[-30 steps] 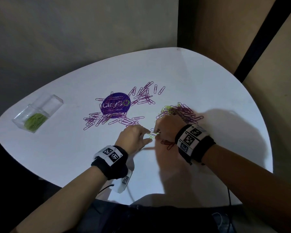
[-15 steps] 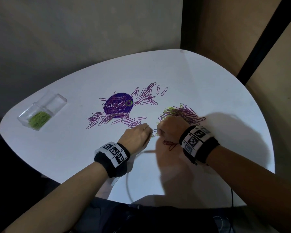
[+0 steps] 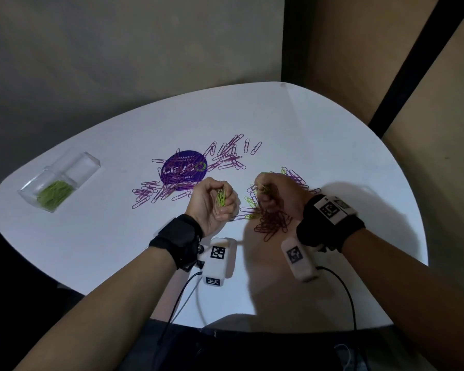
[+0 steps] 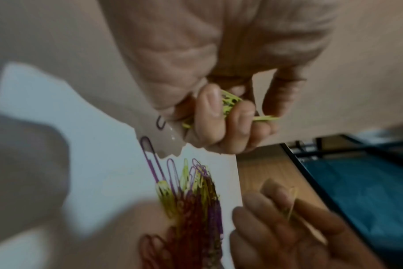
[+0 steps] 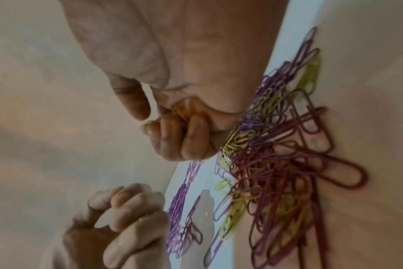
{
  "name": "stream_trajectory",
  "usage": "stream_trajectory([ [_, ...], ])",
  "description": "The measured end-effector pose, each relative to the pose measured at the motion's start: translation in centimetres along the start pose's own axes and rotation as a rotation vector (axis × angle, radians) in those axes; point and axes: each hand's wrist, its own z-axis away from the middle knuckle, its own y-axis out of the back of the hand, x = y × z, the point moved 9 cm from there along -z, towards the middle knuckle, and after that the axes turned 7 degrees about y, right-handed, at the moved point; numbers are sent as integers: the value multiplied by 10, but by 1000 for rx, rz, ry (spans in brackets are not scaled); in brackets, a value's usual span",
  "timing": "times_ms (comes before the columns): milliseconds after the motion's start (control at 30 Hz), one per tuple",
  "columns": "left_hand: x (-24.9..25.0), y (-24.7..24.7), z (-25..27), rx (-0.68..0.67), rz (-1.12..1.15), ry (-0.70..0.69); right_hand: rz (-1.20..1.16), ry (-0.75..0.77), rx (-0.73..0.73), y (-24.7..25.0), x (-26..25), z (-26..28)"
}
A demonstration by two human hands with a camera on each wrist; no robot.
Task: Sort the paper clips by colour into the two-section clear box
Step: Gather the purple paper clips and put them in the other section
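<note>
Nearest the person, both hands hover just above the white surface [image 3: 332, 156] with their fingers curled. The left hand [image 3: 212, 203] is turned palm-up and grips a small bunch of green paper clips [image 3: 220, 197]. The right hand [image 3: 277, 195] also holds a few green clips [image 3: 264, 189] pinched in its curled fingers; how many I cannot tell.

Directly beneath the right hand lies a mixed heap [image 3: 271, 223] of purple and green clips, with more purple ones spilling out toward 1 o'clock. Further off, at 12 o'clock, a second scatter of purple clips [image 3: 225, 159] lies around and over a round purple sticker [image 3: 184, 170].

Farthest, at 10 o'clock near the surface's edge, stands the two-section clear box [image 3: 59, 180]: its near section holds green clips, its far section looks empty.

The step in hand appears to be gathering green clips from the mixed heap. Next, the handfuls need carrying well across to the box and dropping into the near green section, without spilling into the far one.
</note>
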Motion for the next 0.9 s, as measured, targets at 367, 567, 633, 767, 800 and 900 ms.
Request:
stream_trajectory([
  [367,20,9,-8,256,-1169,-177,654,265,108,31,-18,-2],
  [567,21,-6,-9,303,-1601,-325,1467,312,-63,-17,-11,6],
  [633,20,-10,-15,284,-1631,-322,1521,290,-43,-18,-9,6],
  [767,22,-17,-22,269,-1791,-323,1607,293,-80,-19,-4,10],
  [800,21,-18,-24,269,-1836,-324,1610,303,-97,-20,-3,11],
  [900,22,-17,-25,288,-1916,-333,1555,320,-82,-15,-4,15],
])
